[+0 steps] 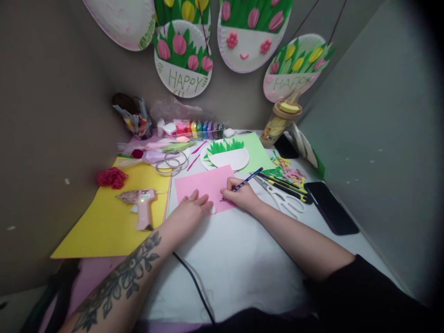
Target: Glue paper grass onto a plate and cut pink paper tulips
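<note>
A pink sheet of paper (194, 183) lies on the white-covered table in front of me. My left hand (194, 208) rests on its lower left part, palm down with the fingers spread. My right hand (239, 193) grips a blue pencil (247, 179), its tip touching the paper near the lower right edge. A small white piece (212, 210) sits by my left fingertips. Just behind the pink sheet is a white paper plate (231, 158) with green paper grass, partly on a light green sheet (255, 150).
On the left, a pink glue gun (143, 203) and red yarn (111, 177) lie on yellow paper (100, 226). White scissors (282, 196), cutters and a phone (331, 207) are at right. A lidded cup (279, 122) stands behind. A black cable (194, 280) crosses the front.
</note>
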{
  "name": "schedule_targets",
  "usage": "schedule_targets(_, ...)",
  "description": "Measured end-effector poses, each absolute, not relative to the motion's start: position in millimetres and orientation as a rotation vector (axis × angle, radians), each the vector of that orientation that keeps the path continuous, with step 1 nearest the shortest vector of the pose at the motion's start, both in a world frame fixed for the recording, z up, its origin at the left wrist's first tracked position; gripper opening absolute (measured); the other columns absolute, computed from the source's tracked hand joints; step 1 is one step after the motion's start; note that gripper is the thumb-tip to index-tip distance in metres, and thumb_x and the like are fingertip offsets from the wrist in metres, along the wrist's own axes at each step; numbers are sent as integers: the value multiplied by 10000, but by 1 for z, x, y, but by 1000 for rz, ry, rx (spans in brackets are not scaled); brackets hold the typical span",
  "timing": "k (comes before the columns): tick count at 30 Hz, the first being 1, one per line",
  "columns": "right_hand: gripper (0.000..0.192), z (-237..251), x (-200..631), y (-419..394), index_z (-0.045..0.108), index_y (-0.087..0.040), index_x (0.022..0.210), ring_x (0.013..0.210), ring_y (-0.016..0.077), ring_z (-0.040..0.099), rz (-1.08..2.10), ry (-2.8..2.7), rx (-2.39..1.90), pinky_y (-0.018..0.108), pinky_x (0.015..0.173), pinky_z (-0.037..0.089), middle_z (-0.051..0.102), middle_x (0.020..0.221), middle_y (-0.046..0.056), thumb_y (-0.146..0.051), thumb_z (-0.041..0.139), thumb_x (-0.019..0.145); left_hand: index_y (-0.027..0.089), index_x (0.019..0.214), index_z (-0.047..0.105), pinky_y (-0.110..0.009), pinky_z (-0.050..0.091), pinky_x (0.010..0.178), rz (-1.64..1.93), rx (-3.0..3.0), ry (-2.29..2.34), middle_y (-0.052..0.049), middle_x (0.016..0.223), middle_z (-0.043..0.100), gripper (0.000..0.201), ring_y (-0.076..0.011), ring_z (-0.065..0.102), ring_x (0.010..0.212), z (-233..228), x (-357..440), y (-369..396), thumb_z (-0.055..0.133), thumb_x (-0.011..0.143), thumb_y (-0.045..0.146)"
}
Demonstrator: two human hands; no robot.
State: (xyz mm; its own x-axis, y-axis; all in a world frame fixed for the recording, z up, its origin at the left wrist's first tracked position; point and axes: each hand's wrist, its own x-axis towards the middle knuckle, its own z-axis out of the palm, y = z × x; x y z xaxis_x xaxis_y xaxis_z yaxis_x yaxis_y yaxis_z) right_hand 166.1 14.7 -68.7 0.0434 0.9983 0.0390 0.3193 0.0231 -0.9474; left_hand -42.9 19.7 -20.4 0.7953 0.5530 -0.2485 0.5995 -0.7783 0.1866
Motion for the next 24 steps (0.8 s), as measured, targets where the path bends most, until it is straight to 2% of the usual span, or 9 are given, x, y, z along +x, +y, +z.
schedule_targets(4, 252, -69, 167, 15, 380, -213, 530, 460, 96, 390, 958, -1430, -1444, 214, 446, 311, 406, 460, -76, -207, 598, 658, 228, 1194, 543, -454, 424, 966, -250, 2741, 907, -91, 1259, 527, 382, -286, 396, 1221, -23, -44, 20, 339, 899, 98)
schedule_targets(9, 272, -67, 164, 11, 386, -217, 558, 475, 107, 416, 961, -1386, -1423, 224, 464, 340, 415, 480, -72, -255, 617, 696, 223, 1201, 542, -455, 433, 961, -273, 2748, 907, -87, 1294, 517, 386, -295, 398, 1227, -23, -44, 20, 336, 899, 98)
schedule_targets(24, 293, -69, 158, 8, 409, -210, 568, 514, 109, 400, 884, -1532, -1446, 234, 502, 314, 434, 510, -64, -304, 637, 725, 220, 1215, 534, -466, 426, 963, -257, 2723, 915, -91, 1291, 523, 395, -310, 379, 1252, -21, -43, 19, 339, 895, 93)
